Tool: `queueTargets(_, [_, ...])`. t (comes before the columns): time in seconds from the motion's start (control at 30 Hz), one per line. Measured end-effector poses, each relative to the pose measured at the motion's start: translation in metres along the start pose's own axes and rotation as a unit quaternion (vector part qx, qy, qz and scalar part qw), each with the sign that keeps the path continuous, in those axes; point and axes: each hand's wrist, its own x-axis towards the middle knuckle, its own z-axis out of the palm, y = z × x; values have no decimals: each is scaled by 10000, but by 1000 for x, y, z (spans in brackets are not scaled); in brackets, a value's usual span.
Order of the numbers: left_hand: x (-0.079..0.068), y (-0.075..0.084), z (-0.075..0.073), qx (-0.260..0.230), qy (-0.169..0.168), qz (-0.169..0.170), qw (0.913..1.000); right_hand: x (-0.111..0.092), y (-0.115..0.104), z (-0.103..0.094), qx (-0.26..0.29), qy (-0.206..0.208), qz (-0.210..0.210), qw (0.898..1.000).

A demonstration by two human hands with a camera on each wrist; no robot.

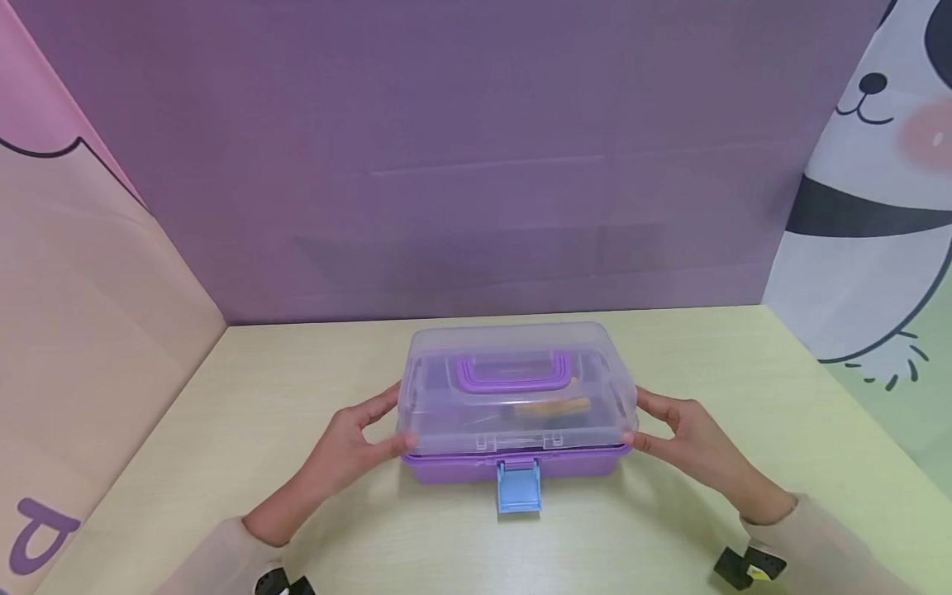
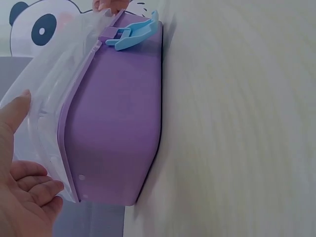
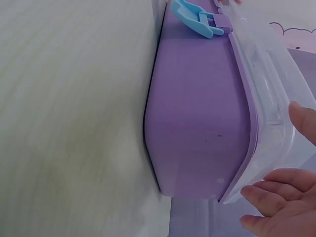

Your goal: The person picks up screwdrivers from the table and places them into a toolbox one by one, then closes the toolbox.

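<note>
A purple storage box point(image 1: 446, 472) sits on the table with its clear lid point(image 1: 446, 413) lowered over it. My left hand point(image 1: 345, 446) holds the lid's left end, thumb by the front corner and fingers farther back. At the opposite end my right hand point(image 1: 699, 446) grips the lid in the same way. The blue latch point(image 1: 519, 489) hangs unfastened at the front; in the left wrist view this latch point(image 2: 136, 35) sticks out from the purple wall. On top of the lid lies a purple handle point(image 1: 513, 385). Through the clear plastic a tan, stick-like item point(image 1: 552, 407) shows blurred.
The pale wooden table point(image 1: 312, 355) extends around the box. A purple backdrop point(image 1: 476, 165) rises behind it, with printed panels on the left point(image 1: 89, 314) and right point(image 1: 870, 273). Black wrist devices point(image 1: 749, 567) sit at both sleeves.
</note>
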Motion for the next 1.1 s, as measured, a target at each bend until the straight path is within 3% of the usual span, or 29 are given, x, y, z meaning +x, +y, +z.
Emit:
queueTargets(0.17, [-5, -4, 3, -67, -32, -102, 9999, -2, 1, 3, -147, -54, 203, 9997])
queueTargets(0.43, [-9, -5, 6, -240, -28, -75, 9997, -3, 5, 5, -233, -27, 166, 9996])
queueTargets(0.8, [-11, -7, 7, -214, -8, -38, 9998, -3, 9, 9, 364, 9, 14, 9993])
queueTargets(1.1, [-8, -8, 7, -224, -48, 0, 9997, -6, 13, 5, 502, -134, -266, 9983])
